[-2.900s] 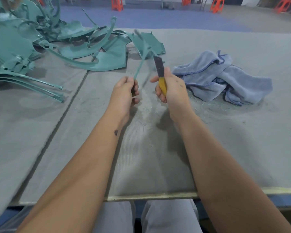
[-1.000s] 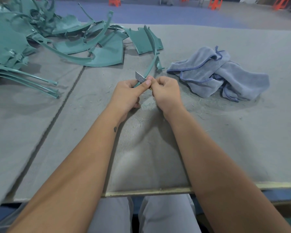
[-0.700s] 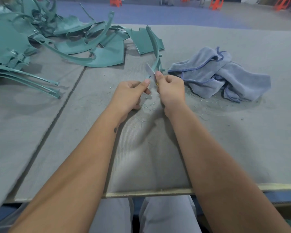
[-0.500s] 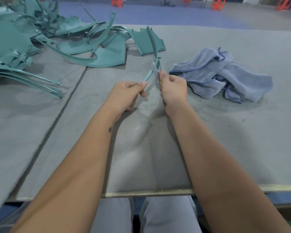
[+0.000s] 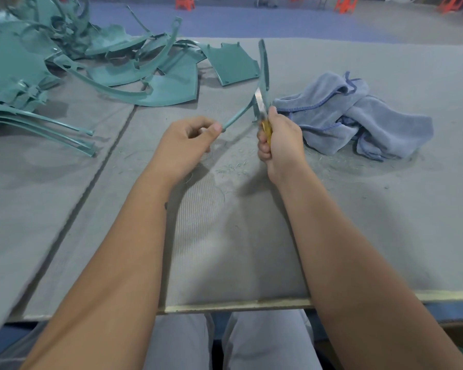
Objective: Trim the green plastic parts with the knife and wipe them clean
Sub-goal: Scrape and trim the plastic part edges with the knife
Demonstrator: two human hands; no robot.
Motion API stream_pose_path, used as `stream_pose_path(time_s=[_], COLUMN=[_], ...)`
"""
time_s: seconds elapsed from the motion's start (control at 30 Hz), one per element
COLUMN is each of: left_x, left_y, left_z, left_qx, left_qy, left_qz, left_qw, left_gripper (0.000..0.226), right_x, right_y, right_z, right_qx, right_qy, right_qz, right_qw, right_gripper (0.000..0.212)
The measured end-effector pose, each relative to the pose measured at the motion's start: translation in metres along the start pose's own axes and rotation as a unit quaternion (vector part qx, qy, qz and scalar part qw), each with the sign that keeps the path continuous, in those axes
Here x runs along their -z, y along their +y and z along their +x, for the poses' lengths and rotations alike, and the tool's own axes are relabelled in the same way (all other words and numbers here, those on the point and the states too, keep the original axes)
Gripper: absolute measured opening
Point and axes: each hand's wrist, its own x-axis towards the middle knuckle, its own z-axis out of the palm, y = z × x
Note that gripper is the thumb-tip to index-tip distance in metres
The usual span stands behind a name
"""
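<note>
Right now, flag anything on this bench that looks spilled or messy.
Fine green shavings litter the grey mat below the hands and beside the blue cloth, likely trimming waste. Nothing else stands out.

I count two hands: my left hand (image 5: 183,145) and my right hand (image 5: 280,141). There is one knife (image 5: 262,113) and one curved green strip (image 5: 251,101) held up between them. One blue cloth (image 5: 356,116) lies on the table (image 5: 385,209). The green parts (image 5: 96,62) form one tangled heap; I cannot count its pieces. At least four orange stools (image 5: 345,2) stand on the floor behind.
</note>
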Motion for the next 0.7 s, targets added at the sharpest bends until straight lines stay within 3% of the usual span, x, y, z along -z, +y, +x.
stream_pose_path(time_s=[0.2,0.37,0.47,0.53,0.63,0.7], left_x=[-0.005,-0.012,-0.016,-0.019,-0.019,-0.017], left_y=[0.004,0.010,0.013,0.016,0.018,0.016], left_z=[-0.001,-0.002,-0.004,-0.003,-0.001,0.000], left_qx=[0.027,0.054,0.084,0.130,0.215,0.244], left_qy=[-0.077,-0.078,-0.082,-0.100,-0.155,-0.153], left_qz=[0.012,-0.052,-0.119,-0.215,-0.361,-0.432], left_qw=[0.997,0.994,0.986,0.963,0.894,0.855], left_gripper=[0.016,0.031,0.026,0.022,0.024,0.029], right_x=[-0.001,-0.004,-0.002,-0.002,-0.003,-0.003], right_y=[0.002,0.001,0.000,0.000,0.001,0.001], right_z=[-0.004,-0.006,-0.007,-0.007,-0.007,-0.008], right_qx=[0.025,0.037,0.038,0.040,0.048,0.048], right_qy=[-0.075,-0.091,-0.094,-0.095,-0.103,-0.105], right_qz=[-0.039,-0.089,-0.085,-0.083,-0.090,-0.097], right_qw=[0.996,0.991,0.991,0.991,0.989,0.989], right_gripper=[0.010,0.007,0.012,0.014,0.012,0.009])
